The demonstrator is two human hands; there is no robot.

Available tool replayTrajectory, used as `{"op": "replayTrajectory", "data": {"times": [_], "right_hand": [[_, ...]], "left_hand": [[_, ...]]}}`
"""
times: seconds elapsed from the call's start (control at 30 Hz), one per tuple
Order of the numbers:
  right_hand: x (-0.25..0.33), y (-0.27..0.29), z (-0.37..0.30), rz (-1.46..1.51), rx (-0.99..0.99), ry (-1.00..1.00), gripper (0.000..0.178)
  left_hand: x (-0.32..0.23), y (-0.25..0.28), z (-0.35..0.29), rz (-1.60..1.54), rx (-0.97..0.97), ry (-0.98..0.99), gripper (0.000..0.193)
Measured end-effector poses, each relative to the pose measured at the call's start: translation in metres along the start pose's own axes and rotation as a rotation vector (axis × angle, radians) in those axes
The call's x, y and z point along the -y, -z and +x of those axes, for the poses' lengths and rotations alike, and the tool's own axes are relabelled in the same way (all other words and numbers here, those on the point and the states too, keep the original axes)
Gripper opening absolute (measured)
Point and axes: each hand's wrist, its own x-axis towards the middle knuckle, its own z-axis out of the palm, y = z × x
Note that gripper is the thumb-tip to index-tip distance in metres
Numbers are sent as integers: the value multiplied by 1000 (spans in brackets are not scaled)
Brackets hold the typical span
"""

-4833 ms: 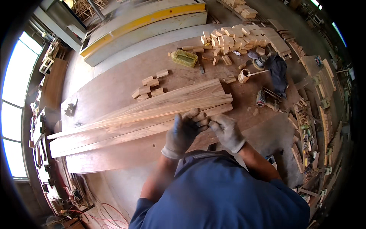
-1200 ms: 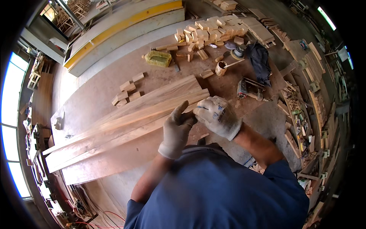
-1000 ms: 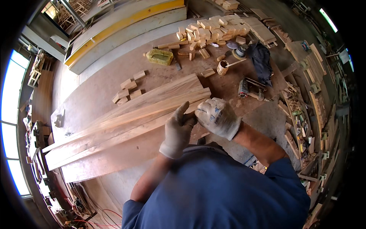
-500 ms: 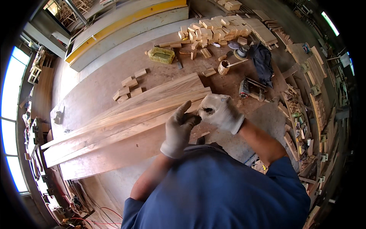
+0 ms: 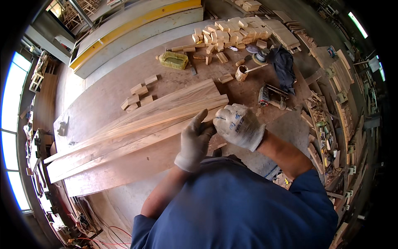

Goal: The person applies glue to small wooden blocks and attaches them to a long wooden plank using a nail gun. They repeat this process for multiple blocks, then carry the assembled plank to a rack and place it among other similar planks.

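Both my hands wear pale work gloves and meet at the right end of several long wooden boards (image 5: pixel 137 126) lying side by side on the brown worktable (image 5: pixel 112 81). My left hand (image 5: pixel 192 143) has its thumb raised and its other fingers bent in toward the right hand. My right hand (image 5: pixel 239 125) is closed in a fist, back of the glove upward, its fingertips against the left fingers. Whatever lies between the fingers is hidden. Just beyond the boards sit several small wooden blocks (image 5: pixel 141 90), and a lone block (image 5: pixel 226 78) stands near their right end.
Farther back are a yellowish plastic bottle (image 5: pixel 174 60), a big pile of blocks (image 5: pixel 232 33), a glue pot with a brush (image 5: pixel 241 74), a round sander (image 5: pixel 261 57) and a dark cloth (image 5: pixel 283 68). A nail gun (image 5: pixel 270 97) lies at right. Wood racks (image 5: pixel 323 133) line the right side.
My right hand has rolled over, so the glove's back now faces up and the gap in its curled fingers is out of sight. My left hand is nearly unmoved.
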Motion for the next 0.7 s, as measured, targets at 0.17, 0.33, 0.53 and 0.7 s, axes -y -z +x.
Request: {"op": "replayTrajectory", "data": {"times": [0.17, 0.33, 0.53, 0.7], "right_hand": [[4, -2, 1, 82, 51, -124, 13], [-2, -7, 5, 247, -50, -234, 9], [-25, 10, 9, 419, -89, -404, 7], [-34, 29, -4, 452, 154, -453, 12]], "left_hand": [[3, 2, 1, 204, -21, -65, 59], [-5, 1, -1, 335, -21, -122, 58], [6, 8, -2, 146, 48, -68, 58], [15, 15, 1, -335, 88, 76, 60]]}}
